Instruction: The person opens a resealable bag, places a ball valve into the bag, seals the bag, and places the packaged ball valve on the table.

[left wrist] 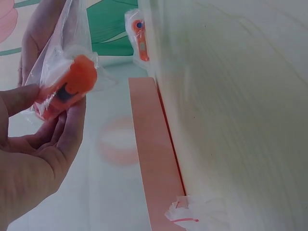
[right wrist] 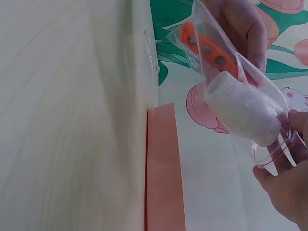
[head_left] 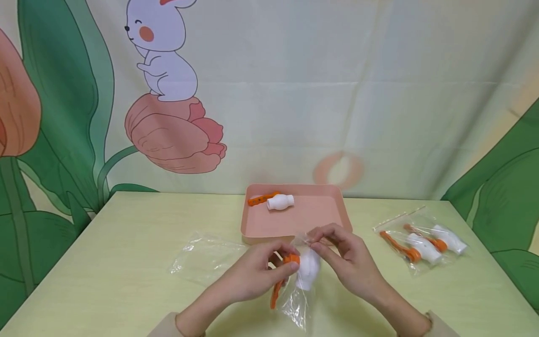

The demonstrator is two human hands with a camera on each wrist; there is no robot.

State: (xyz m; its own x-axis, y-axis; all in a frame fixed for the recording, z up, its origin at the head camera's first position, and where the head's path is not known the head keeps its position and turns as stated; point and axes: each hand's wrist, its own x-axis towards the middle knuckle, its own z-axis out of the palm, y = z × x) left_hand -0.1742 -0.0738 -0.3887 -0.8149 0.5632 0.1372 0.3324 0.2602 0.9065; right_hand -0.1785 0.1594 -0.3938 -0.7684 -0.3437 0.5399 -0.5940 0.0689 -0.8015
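Both hands hold a clear zip bag (head_left: 296, 316) above the near part of the table. Inside it are a white bulging plastic tube (head_left: 309, 271) and an orange strip-like piece with a ring end (head_left: 275, 296). My left hand (head_left: 257, 274) grips the orange piece's thick end through the film, thumb on one side and fingers on the other. At the bag's upper edge, my right hand (head_left: 353, 262) pinches the film between thumb and fingers, beside the white tube. In the right wrist view, dark round spots mark the orange strip (right wrist: 207, 49), and a red zip line shows near the right fingers.
Behind the hands is a shallow pink tray (head_left: 320, 217) with a loose white tube (head_left: 280, 202) and orange piece (head_left: 255, 201). A flat clear bag (head_left: 206, 255) lies to the left. Bagged white tubes (head_left: 424, 248) with orange pieces lie at the right. A printed curtain (head_left: 273, 93) hangs behind.
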